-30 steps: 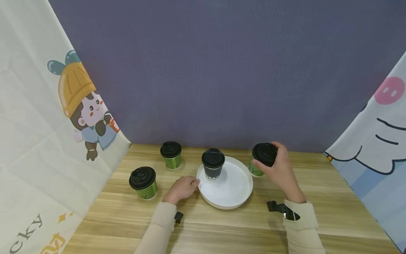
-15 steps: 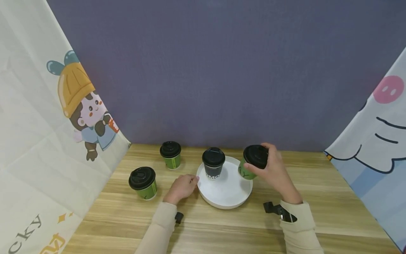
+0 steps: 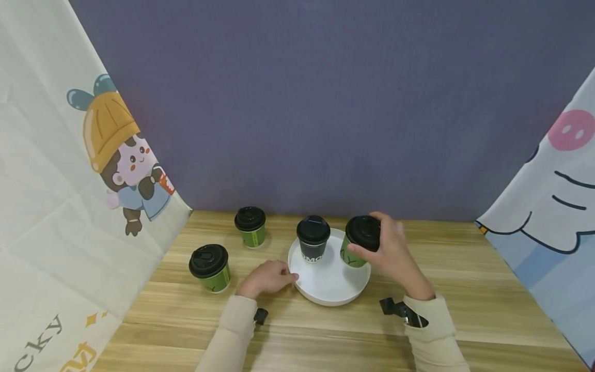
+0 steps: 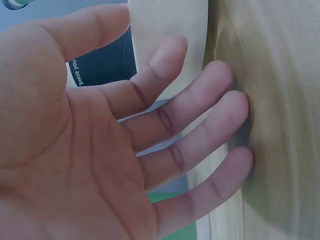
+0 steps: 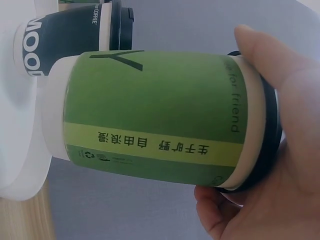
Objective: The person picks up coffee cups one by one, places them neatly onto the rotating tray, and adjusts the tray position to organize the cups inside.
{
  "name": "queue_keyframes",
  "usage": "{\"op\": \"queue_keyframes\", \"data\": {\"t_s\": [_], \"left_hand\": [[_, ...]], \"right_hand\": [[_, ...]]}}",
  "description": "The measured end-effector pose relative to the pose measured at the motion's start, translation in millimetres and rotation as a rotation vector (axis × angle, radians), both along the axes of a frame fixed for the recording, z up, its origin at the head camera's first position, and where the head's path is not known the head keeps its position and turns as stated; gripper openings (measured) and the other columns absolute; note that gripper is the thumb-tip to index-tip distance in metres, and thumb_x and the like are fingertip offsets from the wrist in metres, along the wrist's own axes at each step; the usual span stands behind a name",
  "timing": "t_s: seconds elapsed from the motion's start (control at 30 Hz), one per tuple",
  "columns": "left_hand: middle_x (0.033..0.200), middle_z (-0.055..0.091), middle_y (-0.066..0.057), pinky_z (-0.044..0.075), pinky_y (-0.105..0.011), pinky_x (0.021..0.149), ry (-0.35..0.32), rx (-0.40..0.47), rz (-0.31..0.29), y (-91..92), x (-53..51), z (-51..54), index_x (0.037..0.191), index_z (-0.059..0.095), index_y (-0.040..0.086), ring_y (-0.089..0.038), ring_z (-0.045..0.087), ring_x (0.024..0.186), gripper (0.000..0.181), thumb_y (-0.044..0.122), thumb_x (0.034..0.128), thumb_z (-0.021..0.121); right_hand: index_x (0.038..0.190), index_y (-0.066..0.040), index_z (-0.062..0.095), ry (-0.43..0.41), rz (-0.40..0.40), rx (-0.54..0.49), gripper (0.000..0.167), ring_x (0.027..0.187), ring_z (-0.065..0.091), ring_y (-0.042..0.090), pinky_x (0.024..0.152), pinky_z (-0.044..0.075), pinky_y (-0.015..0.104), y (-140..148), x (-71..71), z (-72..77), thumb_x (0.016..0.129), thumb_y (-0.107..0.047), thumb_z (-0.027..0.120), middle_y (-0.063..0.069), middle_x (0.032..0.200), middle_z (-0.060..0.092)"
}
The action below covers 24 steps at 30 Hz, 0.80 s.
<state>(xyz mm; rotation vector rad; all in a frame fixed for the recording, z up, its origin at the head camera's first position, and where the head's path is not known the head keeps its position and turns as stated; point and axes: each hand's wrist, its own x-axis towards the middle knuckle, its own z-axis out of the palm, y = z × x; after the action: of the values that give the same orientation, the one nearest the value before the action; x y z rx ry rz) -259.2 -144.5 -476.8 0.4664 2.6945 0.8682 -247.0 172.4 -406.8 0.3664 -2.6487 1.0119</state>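
My right hand (image 3: 390, 253) grips a green paper coffee cup (image 5: 155, 115) around its black lid. The cup is over the right side of the round white tray (image 3: 325, 287); whether its base touches the tray I cannot tell. A dark coffee cup (image 3: 312, 250) with white lettering and a black lid stands upright in the tray, left of the green one. At the tray's left rim, my left hand (image 3: 268, 278) holds the edge lightly, thumb over the rim and index finger against the outer wall in the left wrist view; its other fingers (image 4: 200, 150) are spread loosely.
Two more green cups with black lids stand on the wooden table (image 3: 297, 341): a near-left cup (image 3: 215, 276) and a back-left cup (image 3: 253, 235). A grey-blue panel (image 3: 297, 113) rises behind the table. Printed cloths hang at both sides.
My right hand has carried the green cup leftward from beside the tray to over its right side. My left hand has slid slightly nearer along the rim. The other cups stay put.
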Motion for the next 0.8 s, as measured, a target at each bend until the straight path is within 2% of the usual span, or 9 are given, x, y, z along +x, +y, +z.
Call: {"op": "queue_keyframes", "data": {"t_s": [0.17,0.37,0.6,0.8], "left_hand": [[0.065,0.052,0.006,0.037,-0.028,0.056,-0.006,0.002,-0.031,-2.7,0.2,-0.7,0.082,0.070,0.009,-0.012,0.046,0.060,0.036,0.038,0.1009,0.061],[0.067,0.050,0.005,0.037,-0.028,0.056,-0.006,0.007,-0.041,-6.1,-0.4,-0.9,0.084,0.068,0.008,-0.012,0.045,0.061,0.036,0.038,0.1021,0.059],[0.069,0.051,0.003,0.037,-0.029,0.058,-0.020,0.025,-0.024,-10.4,-0.9,-0.6,0.084,0.064,0.010,-0.013,0.046,0.062,0.034,0.035,0.1044,0.056],[0.069,0.051,0.003,0.037,-0.028,0.058,-0.006,0.036,-0.019,-13.7,-1.8,-0.7,0.082,0.061,0.012,-0.013,0.046,0.062,0.033,0.034,0.1053,0.055]], "right_hand": [[0.152,0.000,0.030,-0.002,0.033,0.004,0.099,0.125,0.033,0.040,0.093,0.045,0.063,-6.9,3.1,1.4,0.082,-0.043,0.085,0.028,0.144,0.043],[0.151,0.001,0.031,0.017,0.074,0.016,0.097,0.129,0.033,0.042,0.097,0.044,0.065,-16.9,4.6,1.1,0.082,-0.038,0.086,0.029,0.147,0.040],[0.150,-0.001,0.033,0.036,0.101,0.037,0.096,0.132,0.032,0.041,0.101,0.042,0.063,-29.6,6.1,0.1,0.080,-0.038,0.087,0.025,0.148,0.040],[0.149,-0.001,0.035,0.061,0.121,0.058,0.096,0.130,0.034,0.040,0.100,0.041,0.060,-39.6,7.2,1.0,0.079,-0.039,0.088,0.023,0.146,0.041]]}}
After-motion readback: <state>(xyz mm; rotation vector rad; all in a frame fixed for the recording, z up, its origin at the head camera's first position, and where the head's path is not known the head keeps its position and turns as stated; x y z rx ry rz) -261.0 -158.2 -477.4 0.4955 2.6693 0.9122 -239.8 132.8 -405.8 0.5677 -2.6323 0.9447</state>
